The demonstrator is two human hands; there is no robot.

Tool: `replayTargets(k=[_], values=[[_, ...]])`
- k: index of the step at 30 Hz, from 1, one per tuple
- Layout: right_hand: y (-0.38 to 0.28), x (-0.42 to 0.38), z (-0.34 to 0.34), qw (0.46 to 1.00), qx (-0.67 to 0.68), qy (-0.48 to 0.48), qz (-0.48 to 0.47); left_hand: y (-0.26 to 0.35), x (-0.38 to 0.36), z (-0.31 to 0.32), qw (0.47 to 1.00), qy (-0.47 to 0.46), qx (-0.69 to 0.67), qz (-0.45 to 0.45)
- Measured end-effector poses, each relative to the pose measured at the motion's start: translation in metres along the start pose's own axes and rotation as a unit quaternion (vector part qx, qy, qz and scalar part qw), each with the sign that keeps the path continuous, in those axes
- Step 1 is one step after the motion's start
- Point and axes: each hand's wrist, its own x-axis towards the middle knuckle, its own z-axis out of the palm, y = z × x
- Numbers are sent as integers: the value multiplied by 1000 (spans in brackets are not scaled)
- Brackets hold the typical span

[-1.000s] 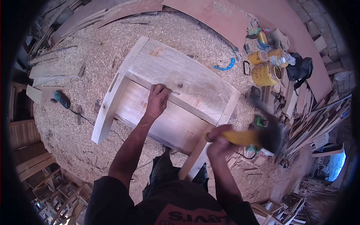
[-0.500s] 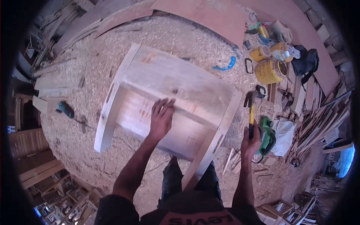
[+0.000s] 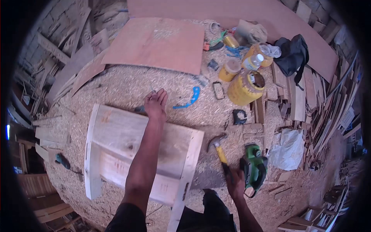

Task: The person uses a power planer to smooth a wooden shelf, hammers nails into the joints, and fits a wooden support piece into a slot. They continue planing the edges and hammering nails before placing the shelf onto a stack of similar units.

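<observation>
Two hands, well apart: your right hand (image 3: 235, 185) grips a yellow-handled claw hammer (image 3: 221, 154) right of centre; your left hand (image 3: 155, 109), its hold unclear, is above a pale wooden frame (image 3: 174, 145), centre-left. Shavings (image 3: 119, 83) cover the floor, reddish plywood (image 3: 166, 48) lies upper centre, scrap timber (image 3: 324, 123) crowds the right.

Woodworking shop. Floor (image 3: 210, 176) strewn with wood shavings (image 3: 119, 86). Frame of bare boards (image 3: 116, 120), with power planer (image 3: 253, 164) and claw hammer (image 3: 220, 153) to its right. Large thin reddish sheet (image 3: 154, 48) lying on shavings; long heap of offcuts (image 3: 326, 116) at right, scrap timber (image 3: 54, 50) at upper left, near block wall (image 3: 52, 26). Yellow tubs (image 3: 241, 92) beyond hammer.
</observation>
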Motion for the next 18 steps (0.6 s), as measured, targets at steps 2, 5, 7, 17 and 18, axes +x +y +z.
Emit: replayTargets(k=[2,5,7,17,18], values=[[23,-24,-26,992,78,-70,68,-46,70,20,997,61,-24,-50],[58,-70,-65,913,238,-145,297,-76,113,63,997,43,17,-53],[87,-104,-94,822,370,-97,422,-67,112,96,1000,-1,-3,-25],[98,-11,-149,885,252,12,392,-22,159,181,904,-149,255,308],[97,-3,-138,896,289,4,337,-20,170,174,893,-140,291,315]])
